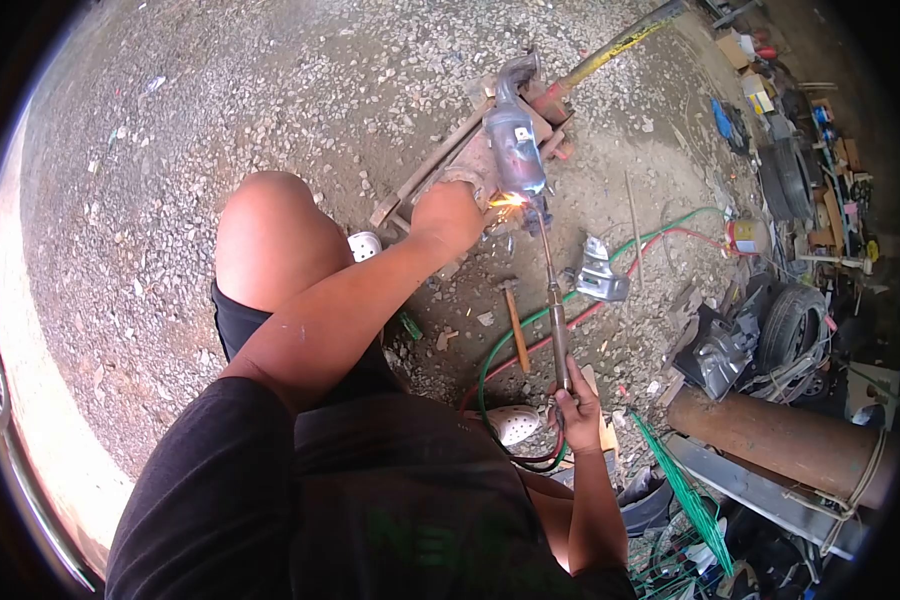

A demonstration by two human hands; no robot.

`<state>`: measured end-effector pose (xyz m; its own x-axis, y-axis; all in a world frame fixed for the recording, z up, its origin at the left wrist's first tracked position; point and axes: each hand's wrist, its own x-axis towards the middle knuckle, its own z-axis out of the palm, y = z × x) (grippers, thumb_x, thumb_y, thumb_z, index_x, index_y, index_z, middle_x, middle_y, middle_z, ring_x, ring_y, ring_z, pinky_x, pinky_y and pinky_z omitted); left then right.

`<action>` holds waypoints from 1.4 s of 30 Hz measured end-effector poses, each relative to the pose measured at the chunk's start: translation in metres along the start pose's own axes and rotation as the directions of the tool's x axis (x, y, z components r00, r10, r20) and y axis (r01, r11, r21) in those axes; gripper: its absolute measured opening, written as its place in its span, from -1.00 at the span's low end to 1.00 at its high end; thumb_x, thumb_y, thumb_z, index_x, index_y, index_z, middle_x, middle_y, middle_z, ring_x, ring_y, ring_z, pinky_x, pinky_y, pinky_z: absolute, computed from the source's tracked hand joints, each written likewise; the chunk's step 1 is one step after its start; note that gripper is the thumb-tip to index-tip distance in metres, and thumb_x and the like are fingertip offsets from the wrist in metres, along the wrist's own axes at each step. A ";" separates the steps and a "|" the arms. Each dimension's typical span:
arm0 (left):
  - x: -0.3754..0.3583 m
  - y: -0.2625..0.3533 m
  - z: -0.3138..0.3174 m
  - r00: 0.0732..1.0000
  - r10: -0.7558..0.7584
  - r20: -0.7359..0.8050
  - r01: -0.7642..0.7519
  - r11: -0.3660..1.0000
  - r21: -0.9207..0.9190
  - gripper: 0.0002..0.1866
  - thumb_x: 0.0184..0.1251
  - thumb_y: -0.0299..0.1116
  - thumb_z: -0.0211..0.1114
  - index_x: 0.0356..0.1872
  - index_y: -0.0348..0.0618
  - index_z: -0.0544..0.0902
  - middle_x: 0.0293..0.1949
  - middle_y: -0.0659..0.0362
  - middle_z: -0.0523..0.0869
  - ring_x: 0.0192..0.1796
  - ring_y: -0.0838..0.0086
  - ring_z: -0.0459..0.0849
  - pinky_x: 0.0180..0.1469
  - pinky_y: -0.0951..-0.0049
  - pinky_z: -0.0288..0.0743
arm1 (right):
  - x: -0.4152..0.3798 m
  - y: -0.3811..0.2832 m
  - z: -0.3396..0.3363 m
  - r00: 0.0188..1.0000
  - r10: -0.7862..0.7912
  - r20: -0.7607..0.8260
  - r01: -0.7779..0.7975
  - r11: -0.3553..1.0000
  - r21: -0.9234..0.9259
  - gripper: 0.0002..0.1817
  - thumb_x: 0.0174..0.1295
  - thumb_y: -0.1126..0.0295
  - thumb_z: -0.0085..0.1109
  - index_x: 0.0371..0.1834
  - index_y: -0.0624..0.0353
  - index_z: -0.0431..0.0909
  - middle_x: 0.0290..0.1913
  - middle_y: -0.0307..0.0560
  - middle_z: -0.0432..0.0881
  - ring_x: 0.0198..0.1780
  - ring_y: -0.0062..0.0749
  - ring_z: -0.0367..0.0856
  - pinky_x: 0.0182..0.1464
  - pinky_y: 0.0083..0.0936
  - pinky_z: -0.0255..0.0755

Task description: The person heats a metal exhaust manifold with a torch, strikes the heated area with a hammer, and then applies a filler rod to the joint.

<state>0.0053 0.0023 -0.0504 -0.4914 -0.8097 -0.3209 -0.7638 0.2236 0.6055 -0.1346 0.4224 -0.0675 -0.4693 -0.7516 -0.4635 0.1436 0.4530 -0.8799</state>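
My right hand [578, 408] is closed around the handle of a gas torch [558, 325], whose long thin tube points up and away from me. Flame and orange sparks show where its tip meets the lower end of a silvery exhaust canister [516, 150] with a bent pipe at its far end. The canister rests against a rusty floor jack [460, 165]. Beside the sparks, my left hand [448, 215] is curled shut at the canister's near end; its fingers are mostly hidden, and I cannot make out what they grip.
A hammer [517, 325] lies on the gravel left of the torch. Green and red hoses [500, 350] loop around the torch. A bent metal shield [600, 272] sits to the right. A tire [792, 330], a rusty cylinder [770, 435] and scrap crowd the right side. The jack's handle [610, 50] slants up right.
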 end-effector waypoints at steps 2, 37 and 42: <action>0.002 -0.002 0.002 1.000 -0.004 -0.003 0.004 1.000 -0.003 -0.67 0.44 -0.31 0.35 0.12 -0.21 0.84 0.06 -0.27 0.87 0.16 -0.18 0.86 0.29 -0.09 0.75 | 0.000 -0.001 0.000 1.000 0.003 0.001 -0.003 1.000 0.007 -0.26 0.65 0.60 0.17 0.86 -0.02 0.27 -0.05 -0.20 0.71 -0.49 -0.63 0.61 -0.46 -0.64 0.55; 0.005 0.000 0.003 1.000 0.001 0.003 -0.001 1.000 -0.009 -0.65 0.45 -0.30 0.34 0.15 -0.21 0.83 0.06 -0.26 0.88 0.17 -0.17 0.86 0.31 -0.07 0.74 | 0.001 0.004 0.000 1.000 -0.018 0.014 0.018 0.999 -0.026 -0.27 0.68 0.41 0.24 0.86 -0.06 0.26 -0.05 -0.17 0.71 -0.50 -0.59 0.62 -0.46 -0.60 0.58; 0.007 0.000 0.006 1.000 0.012 -0.010 -0.012 1.000 -0.020 -0.64 0.45 -0.30 0.34 0.15 -0.21 0.83 0.07 -0.27 0.87 0.17 -0.18 0.86 0.32 -0.08 0.74 | 0.001 0.001 0.001 1.000 -0.013 0.010 0.013 1.000 0.010 -0.28 0.67 0.56 0.18 0.85 -0.01 0.29 -0.04 -0.19 0.71 -0.48 -0.62 0.62 -0.47 -0.63 0.56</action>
<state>-0.0005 0.0000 -0.0567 -0.4966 -0.8121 -0.3065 -0.7492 0.2228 0.6237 -0.1341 0.4220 -0.0693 -0.4626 -0.7621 -0.4529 0.1463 0.4382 -0.8869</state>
